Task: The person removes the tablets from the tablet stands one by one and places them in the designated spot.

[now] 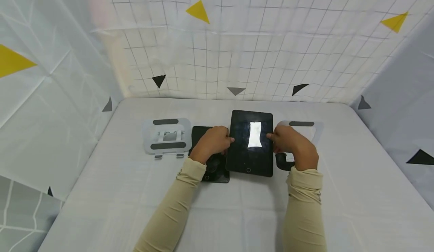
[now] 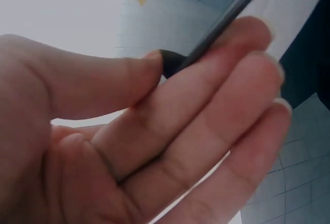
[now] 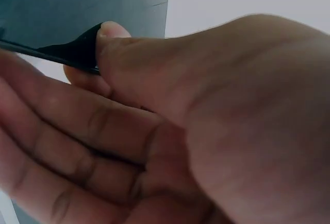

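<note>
White cloth-covered table (image 1: 237, 214) enclosed on three sides by white grid-patterned fabric walls (image 1: 257, 56), scattered with yellow, black, grey triangles. Scene evenly, softly lit.

a white cloth-covered table (image 1: 118, 191) carries everything. on it, far left, lies a grey-white folding stand (image 1: 166, 136), a black case (image 1: 217, 171) beside it, and another stand (image 1: 306, 126) further right.

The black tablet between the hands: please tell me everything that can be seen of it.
The black tablet is a thin, glossy slab with rounded corners, a dark screen reflecting a bright patch, and a round button near its near edge. The left hand and right hand pinch its side edges, thumbs on top. It partly covers another dark device.
</note>
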{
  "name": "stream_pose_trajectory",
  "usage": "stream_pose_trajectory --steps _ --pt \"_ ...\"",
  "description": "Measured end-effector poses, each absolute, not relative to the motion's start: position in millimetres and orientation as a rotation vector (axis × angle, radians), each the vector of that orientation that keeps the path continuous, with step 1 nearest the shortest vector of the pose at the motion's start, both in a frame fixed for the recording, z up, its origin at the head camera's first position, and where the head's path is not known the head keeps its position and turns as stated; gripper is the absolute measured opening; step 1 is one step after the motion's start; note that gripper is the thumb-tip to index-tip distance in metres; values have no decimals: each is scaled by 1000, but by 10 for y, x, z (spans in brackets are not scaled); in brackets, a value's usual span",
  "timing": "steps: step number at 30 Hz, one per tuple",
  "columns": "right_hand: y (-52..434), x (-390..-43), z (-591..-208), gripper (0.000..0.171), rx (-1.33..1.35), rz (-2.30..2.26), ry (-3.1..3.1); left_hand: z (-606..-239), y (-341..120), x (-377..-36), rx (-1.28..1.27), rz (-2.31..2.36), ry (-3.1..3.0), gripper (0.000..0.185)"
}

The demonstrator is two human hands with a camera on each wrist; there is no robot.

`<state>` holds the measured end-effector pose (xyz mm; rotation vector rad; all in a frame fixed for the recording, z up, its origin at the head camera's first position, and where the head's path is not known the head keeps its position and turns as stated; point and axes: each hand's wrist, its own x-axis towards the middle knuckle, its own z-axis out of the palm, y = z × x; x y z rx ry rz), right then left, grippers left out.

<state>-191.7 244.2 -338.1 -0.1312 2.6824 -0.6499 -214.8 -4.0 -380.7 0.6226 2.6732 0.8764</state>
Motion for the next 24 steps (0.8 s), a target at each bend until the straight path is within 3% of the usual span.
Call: stream_pose_trajectory --steps 14,24 --pt "2392 -1925 -3440 34 -72 -489 2577 -3812 -79 -2150 621 736 2580 36" --pt "2390 -1903 -3470 32 -107 -469 2579 -3846 -79 -2168 596 653 2579 31"
